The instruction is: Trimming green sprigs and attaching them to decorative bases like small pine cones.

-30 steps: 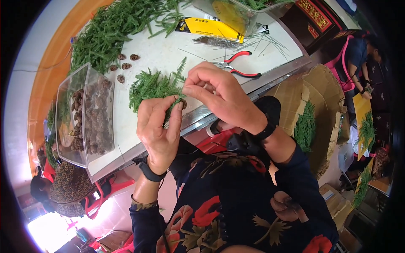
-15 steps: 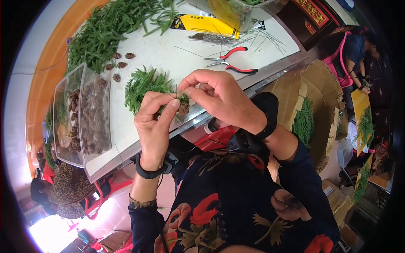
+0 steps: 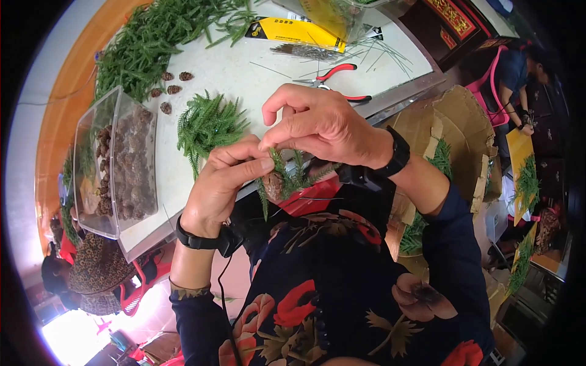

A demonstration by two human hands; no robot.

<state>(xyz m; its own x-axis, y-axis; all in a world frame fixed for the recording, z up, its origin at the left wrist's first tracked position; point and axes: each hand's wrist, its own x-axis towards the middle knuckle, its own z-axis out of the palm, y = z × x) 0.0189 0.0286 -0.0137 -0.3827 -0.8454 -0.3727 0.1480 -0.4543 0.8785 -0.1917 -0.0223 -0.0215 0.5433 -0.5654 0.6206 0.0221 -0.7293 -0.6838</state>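
Note:
My left hand (image 3: 223, 183) pinches the top of a small bunch, a brown pine cone (image 3: 273, 185) with green artificial pine sprigs (image 3: 299, 175) spreading round it. The cone hangs below the thumb and fingertips, past the table's near edge. My right hand (image 3: 332, 131) is closed in a pinch right at the left fingertips, over the top of the bunch. What its fingers hold, if anything, is too small to make out. Just beyond my left hand a bundle of green sprigs (image 3: 209, 125) lies on the white table (image 3: 244, 73).
Red-handled pliers (image 3: 336, 72), thin wires (image 3: 390, 58) and a yellow packet (image 3: 299, 33) lie farther back. Several loose cones (image 3: 174, 89) sit left, near a clear bin of cones (image 3: 116, 165) and a heap of greenery (image 3: 146, 46). A cardboard box (image 3: 467, 131) stands right.
Both hands have turned and the bunch has come nearer my body. Green sprigs now show spread around the cone. My right hand has shifted and its fingers have curled over the top.

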